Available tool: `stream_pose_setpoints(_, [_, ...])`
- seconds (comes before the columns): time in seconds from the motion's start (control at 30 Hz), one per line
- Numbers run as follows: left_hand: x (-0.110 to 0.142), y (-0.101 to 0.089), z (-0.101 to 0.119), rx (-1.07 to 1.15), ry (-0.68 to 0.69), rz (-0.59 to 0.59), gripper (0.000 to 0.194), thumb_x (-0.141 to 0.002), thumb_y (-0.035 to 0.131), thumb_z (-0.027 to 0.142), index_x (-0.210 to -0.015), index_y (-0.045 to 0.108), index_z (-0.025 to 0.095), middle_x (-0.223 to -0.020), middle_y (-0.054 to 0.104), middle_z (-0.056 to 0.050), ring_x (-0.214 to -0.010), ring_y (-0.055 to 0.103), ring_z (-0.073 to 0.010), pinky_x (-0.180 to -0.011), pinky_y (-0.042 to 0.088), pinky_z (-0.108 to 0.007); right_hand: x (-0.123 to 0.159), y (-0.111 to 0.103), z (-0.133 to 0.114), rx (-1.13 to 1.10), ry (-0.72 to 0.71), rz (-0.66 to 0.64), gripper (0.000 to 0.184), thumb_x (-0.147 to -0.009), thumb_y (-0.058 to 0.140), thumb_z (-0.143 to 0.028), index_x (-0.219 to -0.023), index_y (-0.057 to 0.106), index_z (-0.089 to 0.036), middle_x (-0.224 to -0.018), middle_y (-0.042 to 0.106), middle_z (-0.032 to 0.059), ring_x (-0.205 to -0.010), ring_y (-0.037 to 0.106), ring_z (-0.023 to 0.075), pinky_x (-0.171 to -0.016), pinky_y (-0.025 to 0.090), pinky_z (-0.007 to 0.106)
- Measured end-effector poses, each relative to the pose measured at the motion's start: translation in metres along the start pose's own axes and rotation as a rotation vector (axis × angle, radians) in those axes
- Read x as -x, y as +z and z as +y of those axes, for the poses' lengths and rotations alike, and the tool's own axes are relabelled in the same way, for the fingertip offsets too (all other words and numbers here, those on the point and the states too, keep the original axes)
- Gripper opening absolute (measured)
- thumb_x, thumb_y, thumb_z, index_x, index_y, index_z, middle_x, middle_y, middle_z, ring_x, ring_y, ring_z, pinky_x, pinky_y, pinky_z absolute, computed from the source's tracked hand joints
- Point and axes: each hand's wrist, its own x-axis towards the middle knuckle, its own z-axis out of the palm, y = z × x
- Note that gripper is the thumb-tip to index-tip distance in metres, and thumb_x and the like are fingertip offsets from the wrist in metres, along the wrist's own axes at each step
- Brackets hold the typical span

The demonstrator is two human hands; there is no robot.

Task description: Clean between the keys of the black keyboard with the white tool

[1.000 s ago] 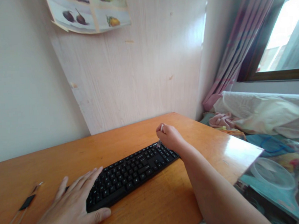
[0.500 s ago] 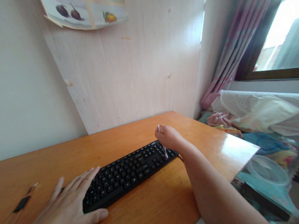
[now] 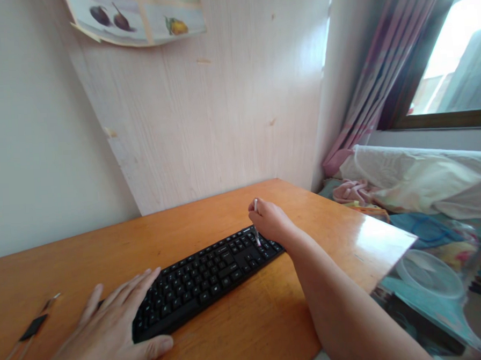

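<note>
A black keyboard (image 3: 207, 276) lies slantwise on the wooden table. My left hand (image 3: 114, 323) rests spread out at its left end, the thumb along the near edge and the index finger by the far edge; the palm hides that end. My right hand (image 3: 269, 217) is closed around what looks like a toothbrush (image 3: 257, 237) with a white handle and a pinkish head. The handle's end pokes out above the fist. Its head points down onto the keys at the right part of the keyboard. Part of the number pad is hidden behind my right hand and wrist.
A thin cable with a black tag (image 3: 34, 327) lies on the table (image 3: 217, 342) at the left. The table's right edge faces a clear plastic tub (image 3: 430, 275) and piled cloths (image 3: 426, 178). A pale board (image 3: 221, 122) stands behind the table.
The brush head first moved down and toward me over the right-hand keys, then back a little to the left and away. My left hand stays at the keyboard's end. The view shifted slightly.
</note>
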Motion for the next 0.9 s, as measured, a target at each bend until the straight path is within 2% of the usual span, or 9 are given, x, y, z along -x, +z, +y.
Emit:
stream_pose_setpoints(0.27, [-0.001,-0.003,0.002,-0.007,-0.008,-0.005,0.108,-0.071,0.061,0.080,-0.160,0.024,0.032,-0.157,0.045,-0.010,-0.141,0.042,-0.0453,-0.121,0.007,-0.071,-0.004,0.006,0.005,-0.102,-0.010,0.062,0.010,-0.093,0.048,-0.021,-0.091,0.058,-0.019,-0.085,0.071,0.0076,-0.081,0.063,0.0192,-0.069,0.038,0.026])
stream_pose_setpoints(0.4, [-0.001,-0.004,0.004,-0.003,-0.015,-0.017,0.109,-0.070,0.061,0.081,-0.160,0.024,0.032,-0.157,0.045,-0.010,-0.141,0.042,-0.0454,-0.121,0.006,-0.071,-0.005,0.010,0.007,-0.225,-0.026,0.101,0.010,-0.096,0.047,-0.023,-0.091,0.055,-0.020,-0.073,0.067,0.0025,-0.073,0.066,0.0168,-0.064,0.038,0.023])
stream_pose_setpoints(0.57, [-0.001,-0.007,0.006,-0.002,-0.020,-0.040,0.109,-0.071,0.061,0.081,-0.160,0.023,0.032,-0.157,0.044,-0.009,-0.143,0.040,-0.0444,-0.122,0.005,-0.071,-0.005,0.013,0.008,-0.333,-0.084,0.037,0.009,-0.094,0.049,-0.023,-0.088,0.055,-0.021,-0.067,0.065,-0.0011,-0.066,0.065,0.0144,-0.061,0.038,0.022])
stream_pose_setpoints(0.9, [-0.001,-0.006,0.005,0.000,-0.002,-0.032,0.108,-0.073,0.060,0.080,-0.161,0.022,0.032,-0.158,0.043,-0.010,-0.143,0.040,-0.0439,-0.122,0.003,-0.070,0.000,0.002,0.002,-0.166,-0.142,-0.082,0.014,-0.083,0.048,-0.018,-0.070,0.055,-0.020,-0.065,0.063,-0.0001,-0.065,0.054,0.0135,-0.059,0.032,0.025])
